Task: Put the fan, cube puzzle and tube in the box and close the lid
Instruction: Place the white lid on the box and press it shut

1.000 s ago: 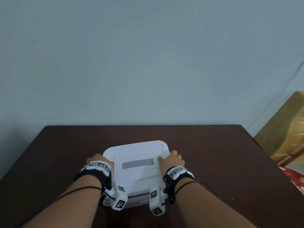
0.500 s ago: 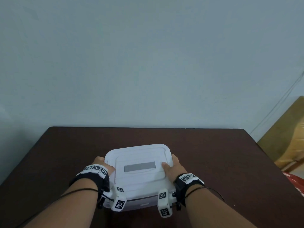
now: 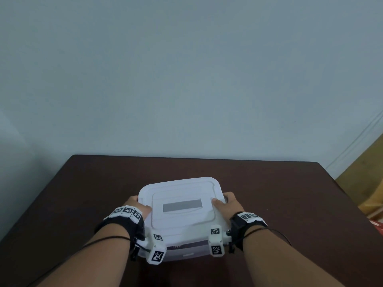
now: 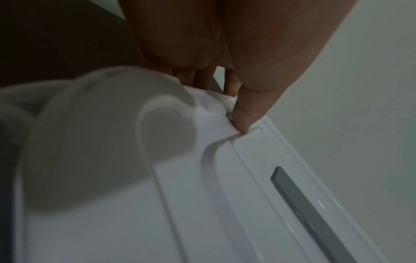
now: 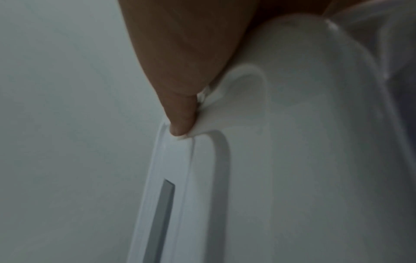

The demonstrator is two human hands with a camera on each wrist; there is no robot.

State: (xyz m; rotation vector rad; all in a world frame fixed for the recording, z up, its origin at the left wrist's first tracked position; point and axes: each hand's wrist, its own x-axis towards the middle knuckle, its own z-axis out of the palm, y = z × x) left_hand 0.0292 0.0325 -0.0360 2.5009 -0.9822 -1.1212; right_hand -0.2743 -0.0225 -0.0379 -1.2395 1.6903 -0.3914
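A white box (image 3: pixel 182 252) stands on the near middle of the table with its white lid (image 3: pixel 180 190) down on top; a grey strip (image 3: pixel 182 205) runs across the lid. My left hand (image 3: pixel 135 205) grips the lid's left edge, its thumb (image 4: pixel 244 113) pressing on the lid (image 4: pixel 225 213) and its fingers curled down the side. My right hand (image 3: pixel 223 200) grips the right edge the same way, thumb (image 5: pixel 180 115) on the lid (image 5: pixel 292 178). The fan, cube puzzle and tube show in no view.
The dark brown table (image 3: pixel 279 193) reaches back to a pale wall. Past its right edge stand a cardboard box (image 3: pixel 369 172) and something red (image 3: pixel 379 226).
Both hands have slid outward from the top of the lid to its side edges, the right one furthest. The lid stays down on the box.
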